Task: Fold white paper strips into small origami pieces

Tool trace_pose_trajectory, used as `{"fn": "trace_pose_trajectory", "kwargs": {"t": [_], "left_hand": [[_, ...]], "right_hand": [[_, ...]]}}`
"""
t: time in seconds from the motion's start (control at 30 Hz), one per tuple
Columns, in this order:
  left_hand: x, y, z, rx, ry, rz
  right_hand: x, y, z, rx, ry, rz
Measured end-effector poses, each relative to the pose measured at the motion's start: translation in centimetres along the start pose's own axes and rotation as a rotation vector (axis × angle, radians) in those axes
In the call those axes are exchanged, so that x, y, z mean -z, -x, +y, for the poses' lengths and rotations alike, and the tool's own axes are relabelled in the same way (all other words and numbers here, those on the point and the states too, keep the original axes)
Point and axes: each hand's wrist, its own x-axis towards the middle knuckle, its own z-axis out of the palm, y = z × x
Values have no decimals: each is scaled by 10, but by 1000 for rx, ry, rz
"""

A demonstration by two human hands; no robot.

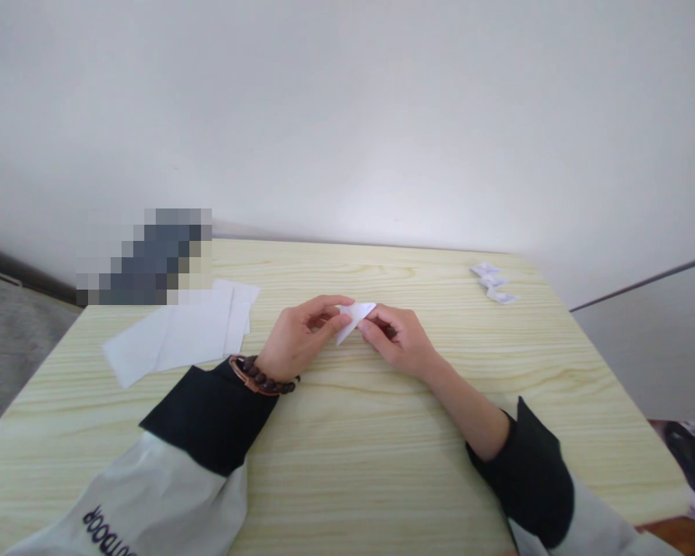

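A small piece of folded white paper [354, 318], roughly triangular, is held just above the middle of the table. My left hand [304, 332] pinches its left side between thumb and fingers. On the other side, my right hand [402, 337] grips the paper's right edge with thumb and forefinger. The fingertips cover parts of the paper, so its inner folds cannot be made out. A dark beaded bracelet [266, 381] circles my left wrist.
White paper sheets [194, 328] lie overlapping on the left of the wood-grain table [359, 463]. Several small folded paper pieces [491, 283] sit at the back right. A dark pixelated shape [150, 262] is at the back left. A white wall [371, 131] stands behind.
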Motion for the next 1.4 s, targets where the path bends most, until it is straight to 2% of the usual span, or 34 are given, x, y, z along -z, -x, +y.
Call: {"fn": "trace_pose_trajectory", "kwargs": {"t": [0.23, 0.43, 1.07, 1.27, 1.4], "left_hand": [[-2, 3, 1, -63, -164, -26], [-1, 1, 1, -251, -186, 24], [-1, 0, 3, -103, -29, -55], [-1, 0, 1, -129, -53, -42], [-2, 1, 0, -189, -82, -17]], "right_hand": [[-1, -1, 1, 28, 3, 22], [-1, 0, 0, 62, 38, 33], [0, 0, -2, 78, 39, 10], [-1, 1, -2, 73, 56, 43], [-3, 1, -2, 18, 95, 77]]}}
